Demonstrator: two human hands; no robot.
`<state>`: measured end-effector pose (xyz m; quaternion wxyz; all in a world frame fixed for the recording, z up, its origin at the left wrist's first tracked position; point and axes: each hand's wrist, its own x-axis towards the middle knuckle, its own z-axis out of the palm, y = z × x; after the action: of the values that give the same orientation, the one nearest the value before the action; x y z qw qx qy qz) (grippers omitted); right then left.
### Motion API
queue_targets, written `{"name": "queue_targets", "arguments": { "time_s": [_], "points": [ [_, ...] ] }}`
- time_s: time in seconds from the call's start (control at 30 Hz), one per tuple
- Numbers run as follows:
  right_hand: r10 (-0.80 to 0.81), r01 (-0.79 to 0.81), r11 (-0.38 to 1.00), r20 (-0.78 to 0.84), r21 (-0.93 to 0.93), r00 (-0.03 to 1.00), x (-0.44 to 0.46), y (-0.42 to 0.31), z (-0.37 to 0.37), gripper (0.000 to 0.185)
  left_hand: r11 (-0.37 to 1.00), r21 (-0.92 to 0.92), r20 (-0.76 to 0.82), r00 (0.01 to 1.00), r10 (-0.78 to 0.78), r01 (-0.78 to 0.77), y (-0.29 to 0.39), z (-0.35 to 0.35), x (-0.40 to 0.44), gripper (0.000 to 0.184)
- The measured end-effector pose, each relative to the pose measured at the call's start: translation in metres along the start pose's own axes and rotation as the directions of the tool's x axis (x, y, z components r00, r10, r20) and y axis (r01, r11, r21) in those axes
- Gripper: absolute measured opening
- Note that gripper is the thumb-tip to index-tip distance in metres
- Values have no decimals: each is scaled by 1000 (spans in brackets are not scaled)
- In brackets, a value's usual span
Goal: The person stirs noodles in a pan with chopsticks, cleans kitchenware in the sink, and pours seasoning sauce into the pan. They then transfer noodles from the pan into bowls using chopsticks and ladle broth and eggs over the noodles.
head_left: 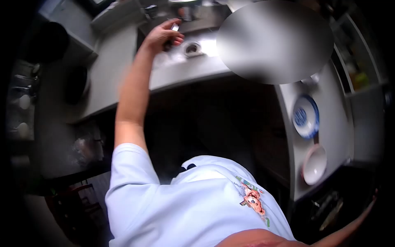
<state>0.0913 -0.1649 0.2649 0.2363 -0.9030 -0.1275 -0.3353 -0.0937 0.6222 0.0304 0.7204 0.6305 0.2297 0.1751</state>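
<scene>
My left hand reaches forward over the metal sink, left of its round drain. Its fingers are curled, and a small whitish, shiny thing shows at them, too blurred to name. Far off to the right side, my right forearm stretches out toward the dark edge of the view. My right hand shows there only dimly, and its fingers cannot be made out. It is near a dark recess holding blurred long items.
A white counter runs along the left and front. On the right counter lie a blue-and-white bowl and a white pan. A grey blurred oval covers part of the view beside the sink. A dark red chair stands lower left.
</scene>
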Motion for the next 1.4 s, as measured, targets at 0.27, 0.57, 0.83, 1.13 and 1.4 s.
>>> {"name": "queue_targets", "arguments": {
  "time_s": [0.27,0.57,0.83,1.13,1.4],
  "points": [
    [-438,419,852,-12,314,899,29,-247,211,22,749,-661,236,957,166,33,12,-67,23,35],
    [-260,96,861,271,499,927,36,-348,327,32,816,-567,296,897,328,-112,70,-108,7,40],
    [-421,114,666,246,737,873,52,-380,385,34,832,224,-91,839,536,-507,110,-131,-15,19],
    [-294,-81,636,338,768,894,32,-415,420,32,661,484,-539,400,741,-573,141,-233,-20,14],
    [-236,-120,691,380,713,894,-15,-489,427,35,586,424,-707,152,690,-690,216,-394,-49,10]
  ]
}}
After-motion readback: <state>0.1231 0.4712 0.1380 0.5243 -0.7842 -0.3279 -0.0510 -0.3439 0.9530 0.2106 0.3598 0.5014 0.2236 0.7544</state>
